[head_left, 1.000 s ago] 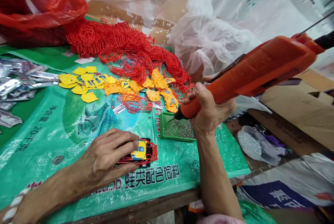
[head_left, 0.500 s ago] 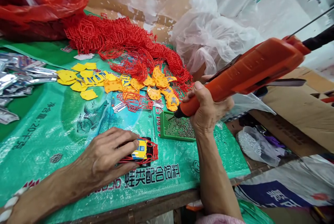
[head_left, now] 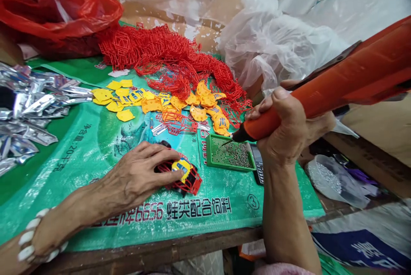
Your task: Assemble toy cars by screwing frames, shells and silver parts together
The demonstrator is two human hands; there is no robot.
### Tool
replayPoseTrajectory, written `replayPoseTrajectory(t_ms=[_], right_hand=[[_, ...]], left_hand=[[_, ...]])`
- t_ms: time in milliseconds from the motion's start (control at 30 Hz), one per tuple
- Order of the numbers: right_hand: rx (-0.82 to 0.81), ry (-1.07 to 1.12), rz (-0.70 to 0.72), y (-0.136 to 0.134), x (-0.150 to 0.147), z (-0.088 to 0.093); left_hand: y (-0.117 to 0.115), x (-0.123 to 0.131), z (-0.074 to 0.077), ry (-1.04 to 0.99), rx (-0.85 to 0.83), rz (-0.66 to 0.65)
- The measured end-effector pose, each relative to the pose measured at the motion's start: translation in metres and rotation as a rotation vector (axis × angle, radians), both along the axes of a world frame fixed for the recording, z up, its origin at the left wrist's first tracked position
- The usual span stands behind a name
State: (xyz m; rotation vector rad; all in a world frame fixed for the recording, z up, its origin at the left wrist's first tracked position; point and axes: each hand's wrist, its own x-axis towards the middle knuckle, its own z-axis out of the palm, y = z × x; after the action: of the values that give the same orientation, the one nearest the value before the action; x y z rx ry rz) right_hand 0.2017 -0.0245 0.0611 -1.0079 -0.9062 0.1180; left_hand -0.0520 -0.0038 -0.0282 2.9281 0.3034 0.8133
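My left hand [head_left: 146, 176] is closed over a small toy car [head_left: 183, 171] with a yellow body and red cage frame, resting on the green sheet. Its palm hides the rear of the car. In my right hand [head_left: 285, 125] is an orange electric screwdriver [head_left: 334, 91], slanting down to the left. The bit's tip is over a green tray [head_left: 208, 164], whose perforated bed carries many small screws [head_left: 239, 153]. Just behind the car lie a loose red frame [head_left: 175, 123] and silver pieces.
Yellow and orange plates [head_left: 150, 104] lie across the middle, with a heap of red frames [head_left: 167, 48] behind. Silver parts [head_left: 35, 108] pile up at left beside a red bag [head_left: 61, 18]. A clear plastic bag [head_left: 272, 44] and a translucent bowl [head_left: 334, 181] are at right.
The toy car has turned, its visible end swinging toward the near edge, with my left hand still on it. The screwdriver's bit remains over the screw tray. The camera view has shifted.
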Motion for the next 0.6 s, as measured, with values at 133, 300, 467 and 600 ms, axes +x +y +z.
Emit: replayPoseTrajectory(t_ms=[133, 300, 467, 600], right_hand=[[0.035, -0.012, 0.006, -0.004, -0.003, 0.012], [0.037, 0.008, 0.028, -0.007, -0.008, 0.017], [0.066, 0.035, 0.042, -0.009, -0.018, 0.016], [0.067, 0.056, 0.076, -0.009, -0.026, 0.014]], left_hand=[[-0.003, -0.003, 0.009, 0.003, 0.013, -0.017], [-0.014, -0.004, 0.022, -0.040, -0.081, 0.008], [-0.018, 0.003, 0.017, -0.108, -0.182, 0.118], [-0.019, 0.010, 0.009, -0.114, -0.254, 0.098]])
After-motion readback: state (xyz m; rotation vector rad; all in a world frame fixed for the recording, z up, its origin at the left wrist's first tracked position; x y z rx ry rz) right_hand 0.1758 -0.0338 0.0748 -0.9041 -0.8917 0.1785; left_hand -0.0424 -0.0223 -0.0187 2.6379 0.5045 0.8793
